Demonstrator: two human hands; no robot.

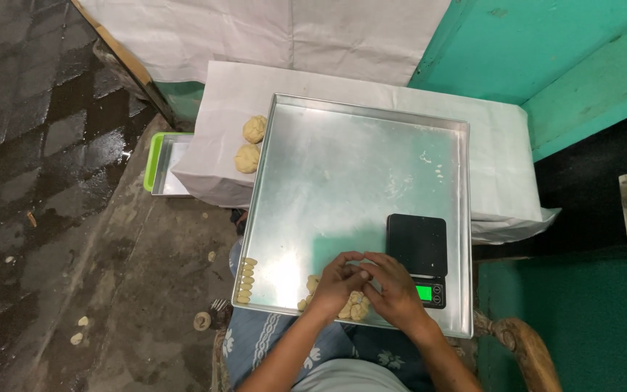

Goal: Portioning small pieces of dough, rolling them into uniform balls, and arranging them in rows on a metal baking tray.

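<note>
A large metal tray [342,167] rests across my lap. My left hand [337,283] and my right hand [393,290] meet at its near edge, fingers pressed together around a small bit of pale dough. Right under them lies a lump of dough [357,306], partly hidden by the hands. A short row of several small shaped dough pieces [245,280] lines the tray's near left edge. A black digital scale [418,247] with a lit green display sits on the tray just right of my right hand.
Two dough balls [251,144] sit on white paper [502,145] behind the tray. A green and metal tray [161,163] lies at left. Dough scraps dot the wet dark floor [38,181]. A turquoise wall [546,51] and wooden chair arm [527,348] are at right.
</note>
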